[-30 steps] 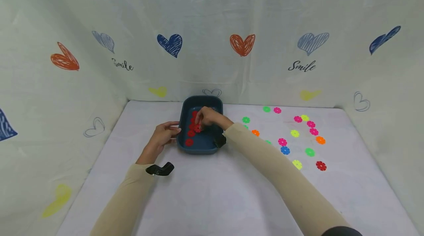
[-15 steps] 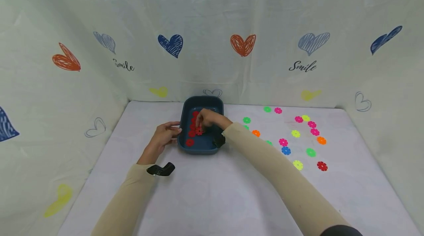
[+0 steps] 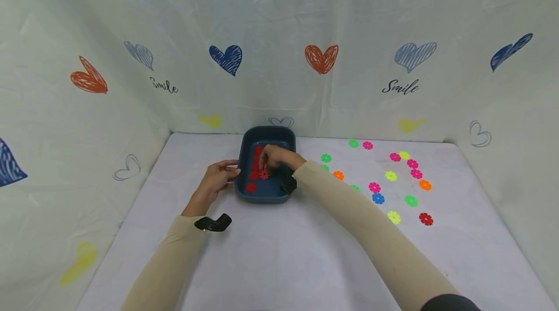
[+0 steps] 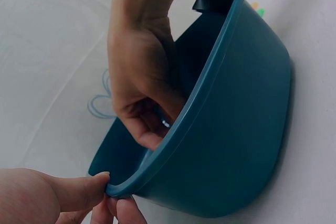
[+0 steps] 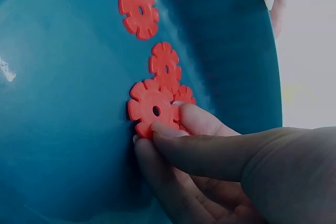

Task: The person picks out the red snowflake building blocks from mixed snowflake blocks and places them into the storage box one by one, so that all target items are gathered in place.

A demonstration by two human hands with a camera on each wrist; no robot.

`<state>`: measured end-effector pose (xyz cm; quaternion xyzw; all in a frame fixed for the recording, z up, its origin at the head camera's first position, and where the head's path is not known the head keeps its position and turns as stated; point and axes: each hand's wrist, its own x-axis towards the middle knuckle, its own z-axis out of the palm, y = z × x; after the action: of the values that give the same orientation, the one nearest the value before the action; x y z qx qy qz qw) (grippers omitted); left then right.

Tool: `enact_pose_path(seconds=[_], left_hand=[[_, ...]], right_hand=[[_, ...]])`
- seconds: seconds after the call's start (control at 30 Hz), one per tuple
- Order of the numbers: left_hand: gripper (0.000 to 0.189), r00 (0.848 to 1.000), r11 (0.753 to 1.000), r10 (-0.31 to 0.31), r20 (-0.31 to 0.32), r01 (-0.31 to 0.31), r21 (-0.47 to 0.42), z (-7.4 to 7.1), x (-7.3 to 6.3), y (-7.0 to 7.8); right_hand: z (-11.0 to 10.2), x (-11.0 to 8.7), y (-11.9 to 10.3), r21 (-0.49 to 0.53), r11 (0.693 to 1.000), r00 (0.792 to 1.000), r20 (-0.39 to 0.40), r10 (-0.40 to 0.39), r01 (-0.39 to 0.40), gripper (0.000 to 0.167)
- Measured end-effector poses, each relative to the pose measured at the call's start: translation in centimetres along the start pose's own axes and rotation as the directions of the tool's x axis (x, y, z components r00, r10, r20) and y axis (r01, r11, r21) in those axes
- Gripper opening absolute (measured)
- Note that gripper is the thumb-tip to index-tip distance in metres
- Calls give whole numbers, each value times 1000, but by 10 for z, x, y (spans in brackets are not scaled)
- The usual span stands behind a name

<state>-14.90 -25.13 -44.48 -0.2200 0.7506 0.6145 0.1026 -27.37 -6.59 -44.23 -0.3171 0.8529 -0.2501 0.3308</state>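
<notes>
A dark blue-green plastic bin (image 3: pixel 275 194) stands near the back of the white table. My left hand (image 3: pixel 215 178) pinches its left rim; the left wrist view shows the thumb (image 4: pixel 86 190) on top and fingers underneath. Inside the bin, my right hand (image 3: pixel 277 156) pinches a red notched disc (image 5: pixel 152 106) between thumb and fingers. Other red discs, such as one disc (image 5: pixel 139 11) and another disc (image 5: pixel 164 64), lie along the bin's left side. Part of the row is hidden behind the right hand.
Loose notched discs are scattered on the table to the right: among them a blue disc (image 3: pixel 378 198), a red disc (image 3: pixel 426 219), an orange disc (image 3: pixel 425 185) and a green disc (image 3: pixel 411 201). My right forearm (image 3: pixel 362 223) crosses in front of some. A white printed curtain (image 3: pixel 279 20) hangs behind.
The right hand has sunk very slightly inside the bin, still holding the red disc. The left hand keeps its grip on the rim. The whole view has shifted a little.
</notes>
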Motion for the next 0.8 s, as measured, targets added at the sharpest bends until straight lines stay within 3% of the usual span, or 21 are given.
enact_pose_path(seconds=[0.53,0.8], left_hand=[[47,1000,1000,3,16,-3,-14,1,-2,1],[47,1000,1000,-9,3,9,-3,0,-1,0]], right_hand=[[2,-1,-1,-46,999,1000,-30,-6,4,21],[-10,-15,-5,1,997,997,-6,-74,74,22]])
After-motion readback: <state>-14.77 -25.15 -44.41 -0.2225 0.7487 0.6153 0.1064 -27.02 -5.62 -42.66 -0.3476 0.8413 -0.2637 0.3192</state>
